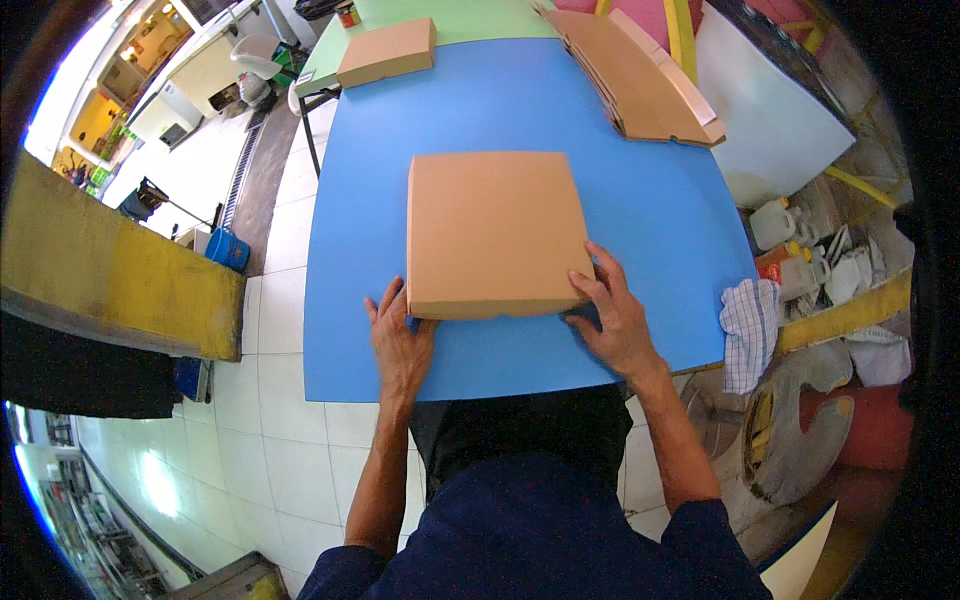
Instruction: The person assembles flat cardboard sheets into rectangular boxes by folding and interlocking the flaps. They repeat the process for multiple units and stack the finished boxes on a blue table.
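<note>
A closed flat brown cardboard box (495, 230) lies in the middle of a blue table (660, 220). My left hand (398, 340) rests at the box's near left corner, fingers spread and touching its front edge. At the near right corner, my right hand (615, 310) presses its fingers against the box's edge. Neither hand lifts the box; it sits flat on the table.
A stack of flat, unfolded cardboard blanks (640, 75) lies at the far right of the table. A second closed box (388, 52) sits at the far left on a green table (470, 18). A checked cloth (748, 330) hangs off the right edge. White jugs (775, 222) stand on the floor to the right.
</note>
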Available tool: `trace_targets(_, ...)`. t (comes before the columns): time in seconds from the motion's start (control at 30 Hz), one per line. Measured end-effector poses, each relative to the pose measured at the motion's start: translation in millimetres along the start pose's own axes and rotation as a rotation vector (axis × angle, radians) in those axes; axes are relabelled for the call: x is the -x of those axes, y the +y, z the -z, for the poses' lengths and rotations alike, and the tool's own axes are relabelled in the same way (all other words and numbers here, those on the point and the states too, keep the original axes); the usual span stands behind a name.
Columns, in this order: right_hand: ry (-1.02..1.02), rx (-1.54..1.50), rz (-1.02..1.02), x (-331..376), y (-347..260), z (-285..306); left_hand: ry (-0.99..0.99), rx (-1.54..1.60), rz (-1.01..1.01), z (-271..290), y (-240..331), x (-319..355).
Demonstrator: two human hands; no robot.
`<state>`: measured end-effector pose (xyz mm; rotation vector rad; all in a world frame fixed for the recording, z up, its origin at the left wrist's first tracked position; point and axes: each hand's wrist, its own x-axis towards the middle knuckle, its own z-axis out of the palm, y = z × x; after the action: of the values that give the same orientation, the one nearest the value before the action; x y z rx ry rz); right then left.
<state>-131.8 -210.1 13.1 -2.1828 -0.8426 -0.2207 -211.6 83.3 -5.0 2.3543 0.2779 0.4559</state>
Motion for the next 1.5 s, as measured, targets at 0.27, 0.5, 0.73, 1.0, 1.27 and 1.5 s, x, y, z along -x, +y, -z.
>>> trace_targets(0.27, 0.072, 0.179, 0.055, -7, -21, -19, 0.334, 0.409, 0.102, -12, 27, 10)
trace_targets(0.5, 0.122, 0.252, 0.07, -7, -12, -21, 0.117, 0.975, 0.219, 7, 26, 10)
trace_targets(0.73, 0.036, 0.503, 0.168, -20, -24, -25, 0.044, 0.907, 0.471, 12, 22, -11)
trace_targets(1.0, 0.169, 0.575, 0.354, -114, -22, -11, 0.088, 1.291, 0.482, 27, -15, -92)
trace_targets(1.27, 0.309, 0.614, 0.441, -294, 5, -30, 0.302, -0.194, 0.144, -16, -82, -218)
trace_targets(1.5, 0.261, 0.586, 0.357, -450, 51, -94, 0.301, -0.093, 0.152, -25, -90, -214)
